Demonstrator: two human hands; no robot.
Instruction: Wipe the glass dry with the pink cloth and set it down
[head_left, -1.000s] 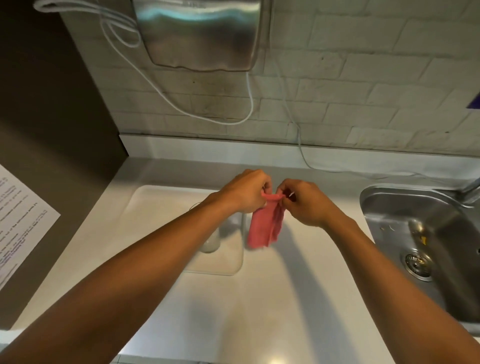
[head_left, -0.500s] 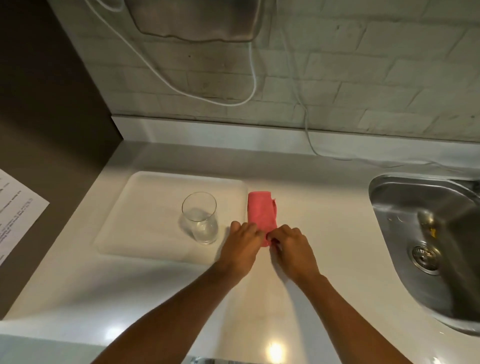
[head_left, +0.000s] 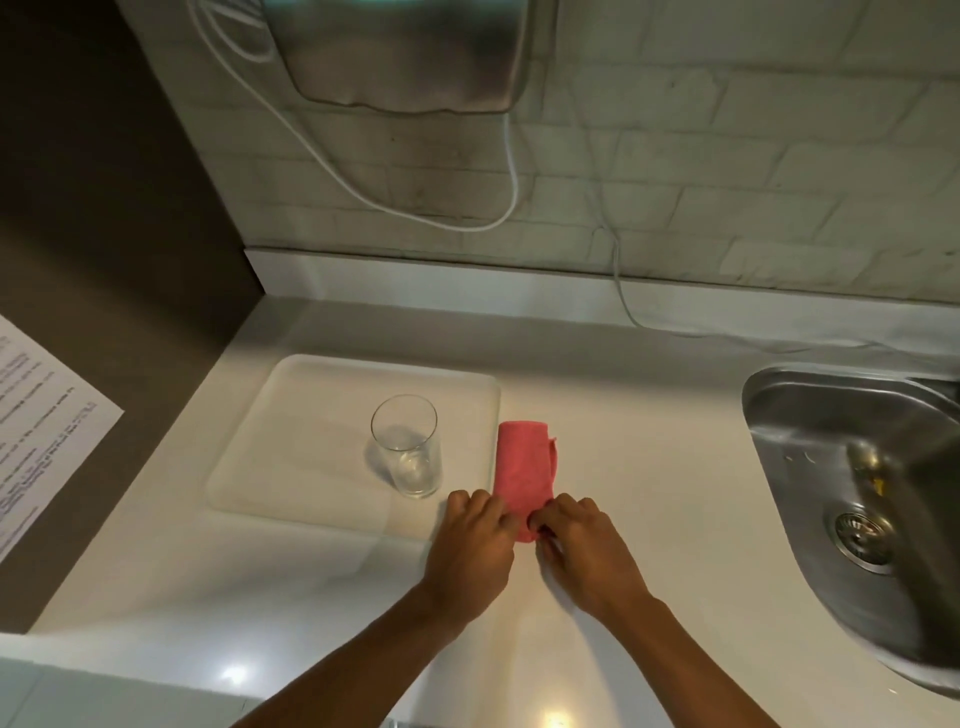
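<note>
Two hands, left hand (head_left: 475, 551) and right hand (head_left: 584, 551), pinching the pink cloth's (head_left: 522, 467) near end, glass (head_left: 408, 449) just left.

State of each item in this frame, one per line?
glass: upright on the tray, empty, not held.
pink cloth: folded, flat on the counter, near end pinched.
left hand: on the cloth's near end.
right hand: pinching the cloth's near end.
tray: flat on the counter.
sink: no dishes visible.

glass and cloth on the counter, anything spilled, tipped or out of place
Nothing stands out. The glass stands upright on the white tray, and the pink cloth lies folded beside it on the counter, both hands at its near end. No spill shows.
</note>
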